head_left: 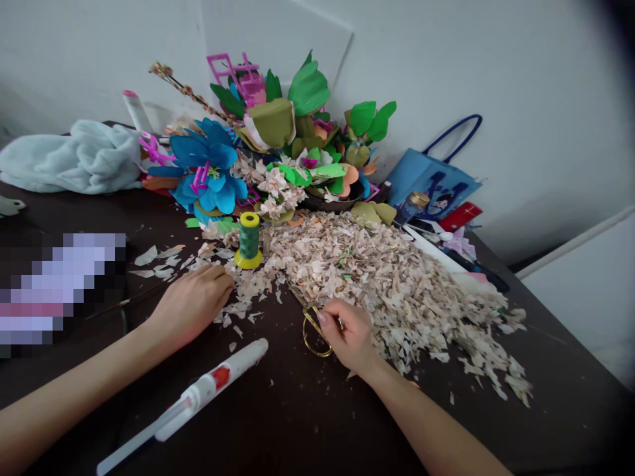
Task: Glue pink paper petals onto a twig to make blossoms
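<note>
My right hand point(348, 332) is curled around the handle loops of small gold scissors point(312, 318), which lie on the dark table point(307, 410) at the edge of a big heap of pale paper scraps point(391, 284). My left hand point(196, 301) rests palm down on the table, fingers together, with its fingertips touching the scraps on the left side of the heap. What, if anything, is under those fingers is hidden. A green thread spool on a yellow base point(249, 239) stands just beyond my left hand.
A white glue tube with a red label point(198, 393) lies near the front edge. Paper flowers in blue, green and pink point(268, 145) are piled at the back. A light blue cloth point(74, 158) lies back left, a blue bag point(431, 182) back right. A pixelated patch point(59, 291) sits left.
</note>
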Demonstrator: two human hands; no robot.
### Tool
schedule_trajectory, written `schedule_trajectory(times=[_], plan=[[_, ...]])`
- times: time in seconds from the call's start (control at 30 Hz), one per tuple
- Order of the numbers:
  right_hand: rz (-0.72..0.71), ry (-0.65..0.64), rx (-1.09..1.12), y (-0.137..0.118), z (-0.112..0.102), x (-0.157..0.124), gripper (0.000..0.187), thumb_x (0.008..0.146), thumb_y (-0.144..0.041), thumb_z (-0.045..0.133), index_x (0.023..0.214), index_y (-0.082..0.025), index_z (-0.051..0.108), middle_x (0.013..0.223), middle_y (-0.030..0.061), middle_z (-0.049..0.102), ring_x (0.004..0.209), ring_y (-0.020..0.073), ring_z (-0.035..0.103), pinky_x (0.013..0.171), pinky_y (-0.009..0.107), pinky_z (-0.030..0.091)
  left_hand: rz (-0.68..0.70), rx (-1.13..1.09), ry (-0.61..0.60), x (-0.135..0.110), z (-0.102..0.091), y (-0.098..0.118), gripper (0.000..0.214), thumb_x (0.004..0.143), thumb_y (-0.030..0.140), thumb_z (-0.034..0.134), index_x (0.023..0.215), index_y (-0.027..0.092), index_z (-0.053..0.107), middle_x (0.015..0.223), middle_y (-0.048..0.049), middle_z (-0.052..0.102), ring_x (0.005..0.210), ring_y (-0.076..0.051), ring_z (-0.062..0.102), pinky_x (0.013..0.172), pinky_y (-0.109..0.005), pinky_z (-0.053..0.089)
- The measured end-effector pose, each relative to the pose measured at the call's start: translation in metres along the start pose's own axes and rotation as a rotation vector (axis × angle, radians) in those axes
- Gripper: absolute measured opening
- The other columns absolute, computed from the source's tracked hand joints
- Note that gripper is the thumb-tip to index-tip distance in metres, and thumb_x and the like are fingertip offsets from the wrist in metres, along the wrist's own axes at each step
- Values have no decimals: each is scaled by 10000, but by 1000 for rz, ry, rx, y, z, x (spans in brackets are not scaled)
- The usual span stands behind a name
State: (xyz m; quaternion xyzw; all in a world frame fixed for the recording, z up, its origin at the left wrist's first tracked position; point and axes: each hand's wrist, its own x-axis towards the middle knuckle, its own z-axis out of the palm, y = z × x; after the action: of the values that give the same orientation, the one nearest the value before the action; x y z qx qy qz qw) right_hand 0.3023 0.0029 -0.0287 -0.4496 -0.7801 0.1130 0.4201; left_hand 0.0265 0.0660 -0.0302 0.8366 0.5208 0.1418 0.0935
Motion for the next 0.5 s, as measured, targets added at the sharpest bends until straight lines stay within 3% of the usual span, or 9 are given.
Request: schedule_trajectory(times=[0.17,0.27,0.4,0.5], plan=[[22,-3,32,-2,1,2,204,889,-216,501,686,-214,480,546,-32,453,476,103,423,477,243,352,-109,-233,-33,5,-14,-3,291,843,376,443,907,194,661,979,-108,669,846,-258,606,751,-400,454],[99,-46,119,-7,3,6,196,892,-232,510,699,-203,501,566,-31,464,493,97,428,491,240,356,-147,-463,-137,4,-23,-4,344,819,471,476,917,192,652,894,-69,692,761,-192,612,710,-342,484],[320,-222,359,-19,9,25,168,904,-304,513,791,-189,561,656,-12,548,503,87,464,470,222,374,-163,-719,-299,-3,-28,-1,411,791,561,486,868,187,638,654,8,613,542,-113,508,485,-230,415],[447,-426,551,-25,18,47,158,891,-338,538,911,-187,580,731,-10,584,452,62,473,423,201,376,-229,-909,-376,-8,-30,1,379,760,557,573,866,200,640,612,43,544,513,-89,429,451,-201,338]])
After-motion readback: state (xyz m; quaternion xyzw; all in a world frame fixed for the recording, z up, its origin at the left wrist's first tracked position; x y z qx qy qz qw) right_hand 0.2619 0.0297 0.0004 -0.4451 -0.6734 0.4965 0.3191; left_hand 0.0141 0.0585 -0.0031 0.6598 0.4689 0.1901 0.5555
